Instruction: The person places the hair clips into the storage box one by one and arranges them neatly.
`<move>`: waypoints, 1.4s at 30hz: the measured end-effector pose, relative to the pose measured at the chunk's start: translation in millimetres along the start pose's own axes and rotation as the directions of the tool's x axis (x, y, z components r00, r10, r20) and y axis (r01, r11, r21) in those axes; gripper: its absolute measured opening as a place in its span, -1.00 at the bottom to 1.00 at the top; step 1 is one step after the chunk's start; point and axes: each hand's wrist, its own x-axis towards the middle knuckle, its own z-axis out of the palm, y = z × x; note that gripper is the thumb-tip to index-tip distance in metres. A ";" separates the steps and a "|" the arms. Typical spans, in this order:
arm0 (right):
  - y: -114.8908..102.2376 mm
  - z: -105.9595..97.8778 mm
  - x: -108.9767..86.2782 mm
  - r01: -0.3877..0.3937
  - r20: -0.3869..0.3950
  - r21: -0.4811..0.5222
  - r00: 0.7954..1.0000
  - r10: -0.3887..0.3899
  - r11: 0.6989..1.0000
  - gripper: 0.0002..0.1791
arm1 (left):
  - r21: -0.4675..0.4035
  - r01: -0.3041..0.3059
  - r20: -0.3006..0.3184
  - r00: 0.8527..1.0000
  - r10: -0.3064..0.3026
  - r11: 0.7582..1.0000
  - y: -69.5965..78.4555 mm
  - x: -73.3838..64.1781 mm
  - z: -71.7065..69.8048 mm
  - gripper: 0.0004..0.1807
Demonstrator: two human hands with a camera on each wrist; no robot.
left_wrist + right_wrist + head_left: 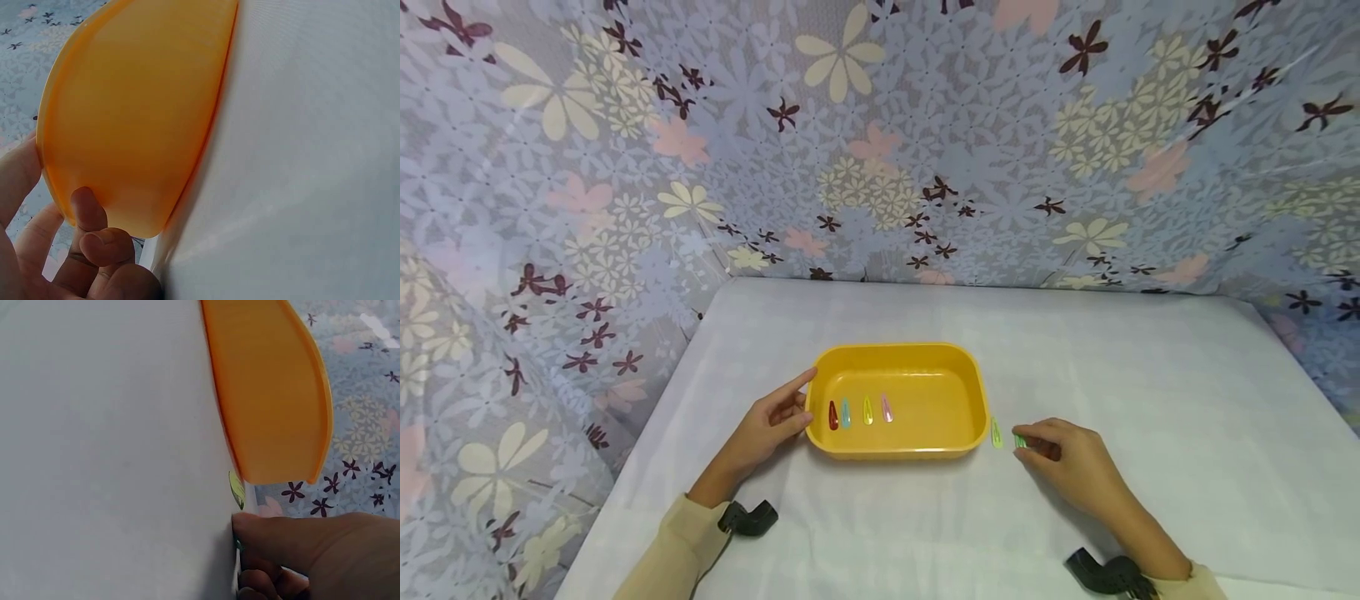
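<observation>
A yellow tray point(895, 451) stands on the white-covered table. In it lie several snap hair clips in a row: a red hair clip point(832, 415), a light blue hair clip point(846, 413), a yellow hair clip point(868, 410) and a pink hair clip point(887, 408). My left hand point(775, 421) grips the tray's left end at the rim, some of its fingers bent against the outer wall. Right of the tray, my right hand point(1067, 458) pinches a green hair clip point(1020, 441) between thumb and forefinger at the tabletop. A light green hair clip point(996, 432) lies between that hand and the tray.
White cloth point(1150, 358) covers the table. Flower-patterned fabric point(880, 150) hangs behind it and along the left side. A black wrist mount point(748, 518) sits on the left sleeve, and another black mount point(1105, 573) is at the right wrist.
</observation>
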 end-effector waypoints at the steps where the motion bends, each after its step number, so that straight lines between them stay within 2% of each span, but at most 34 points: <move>1: -0.7 -0.5 0.6 -0.009 0.007 0.003 1.000 0.009 1.000 -0.70 | 0.000 0.000 -0.002 1.000 0.000 1.000 0.0 -0.2 0.0 -0.29; 9: 0.6 -4.8 4.0 -0.085 0.067 0.039 0.994 0.082 0.996 -0.73 | 0.001 -0.011 -0.007 1.000 0.011 1.000 -0.9 0.6 0.1 -0.29; 13: 5.9 -5.8 2.5 -0.142 0.095 0.083 0.986 0.134 0.986 -0.73 | -0.003 0.006 -0.004 1.000 -0.006 1.000 -0.9 0.2 0.1 -0.29; 18: 10.0 -6.3 2.1 -0.162 0.092 0.142 0.984 0.150 0.977 -0.71 | -0.005 0.012 -0.008 1.000 -0.012 1.000 0.0 -0.6 -0.5 -0.28; 26: 4.9 -18.6 6.2 -0.270 0.123 0.228 0.961 0.247 0.936 -0.61 | -0.014 -0.001 0.003 1.000 0.001 1.000 -0.7 0.7 0.3 -0.28; 30: -5.9 -30.6 13.1 -0.250 0.115 0.267 0.967 0.227 0.931 -0.57 | -0.015 -0.015 0.009 1.000 0.015 1.000 -1.2 1.7 -0.5 -0.29; 36: -30.9 -44.0 31.7 -0.176 0.077 0.300 0.984 0.160 0.937 -0.57 | -0.018 -0.032 0.018 0.999 0.033 0.999 -1.0 3.7 -2.9 -0.29; 42: -56.5 -37.0 53.1 -0.098 0.090 0.393 0.994 0.068 0.914 -0.62 | -0.020 0.003 -0.003 1.000 -0.003 1.000 -1.3 0.4 0.5 -0.29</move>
